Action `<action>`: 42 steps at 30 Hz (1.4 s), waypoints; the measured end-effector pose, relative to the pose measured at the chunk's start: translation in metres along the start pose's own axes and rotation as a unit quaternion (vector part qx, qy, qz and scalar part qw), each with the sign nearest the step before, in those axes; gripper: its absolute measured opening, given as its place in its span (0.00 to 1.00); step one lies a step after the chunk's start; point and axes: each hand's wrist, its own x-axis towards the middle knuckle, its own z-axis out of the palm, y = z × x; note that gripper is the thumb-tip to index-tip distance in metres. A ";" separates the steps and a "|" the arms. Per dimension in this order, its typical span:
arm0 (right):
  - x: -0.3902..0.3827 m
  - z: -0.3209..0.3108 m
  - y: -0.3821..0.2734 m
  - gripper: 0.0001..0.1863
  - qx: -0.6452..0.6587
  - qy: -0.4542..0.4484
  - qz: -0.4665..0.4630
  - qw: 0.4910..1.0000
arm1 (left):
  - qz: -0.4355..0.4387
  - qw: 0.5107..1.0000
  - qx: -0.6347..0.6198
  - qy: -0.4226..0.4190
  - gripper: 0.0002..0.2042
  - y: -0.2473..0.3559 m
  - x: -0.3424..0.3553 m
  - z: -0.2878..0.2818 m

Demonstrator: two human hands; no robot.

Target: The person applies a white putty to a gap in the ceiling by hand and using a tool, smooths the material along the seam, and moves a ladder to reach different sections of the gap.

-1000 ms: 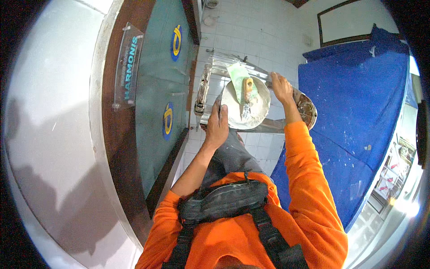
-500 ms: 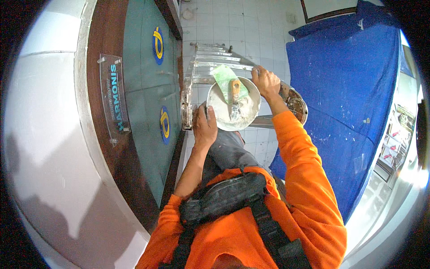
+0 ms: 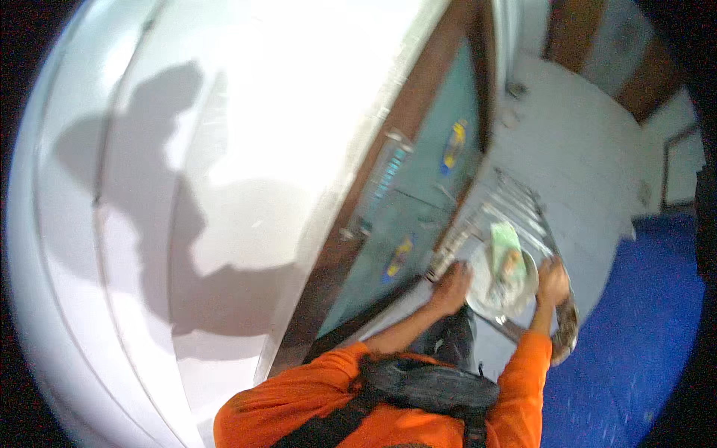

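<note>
A round white tub (image 3: 484,299) rests at the top of a metal stepladder (image 3: 515,213), with whitish paste smeared inside. In it lie a tool with an orange-tan handle (image 3: 511,261), its far end coated in paste, and a flat pale-green piece (image 3: 505,237) leaning on the far rim. My left hand (image 3: 452,290) is closed beside the tub's left rim, blurred; what its fingers grip is hidden. Right of the tub, my right hand (image 3: 553,282) is wrapped around the ladder's side.
On my left stands a white wall (image 3: 246,224) with my shadow on it. A glass door (image 3: 407,201) in a brown frame (image 3: 351,231) adjoins it, bearing round emblems. A blue sheet (image 3: 642,328) hangs at the right. Pale tiled floor (image 3: 575,149) stretches beyond the ladder.
My view has swung left and blurred, so more white wall shows and the ladder, tub and hands appear farther right. Both hands keep about the same places by the tub and ladder.
</note>
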 end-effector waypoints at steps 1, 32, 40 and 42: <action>-0.016 -0.002 0.000 0.23 0.011 -0.012 0.007 1.000 | 0.005 1.000 -0.002 0.027 0.17 -0.003 -0.015 -0.003; -0.018 0.043 0.034 0.15 0.071 0.023 -0.016 0.997 | 0.061 0.992 0.113 0.010 0.24 -0.013 -0.042 0.027; -0.009 0.086 0.059 0.19 0.059 0.107 0.014 0.992 | 0.168 0.967 0.189 0.014 0.28 -0.049 -0.027 0.043; -0.013 0.077 0.047 0.19 0.040 0.157 -0.013 0.987 | 0.326 0.897 0.269 0.126 0.29 -0.057 -0.027 0.042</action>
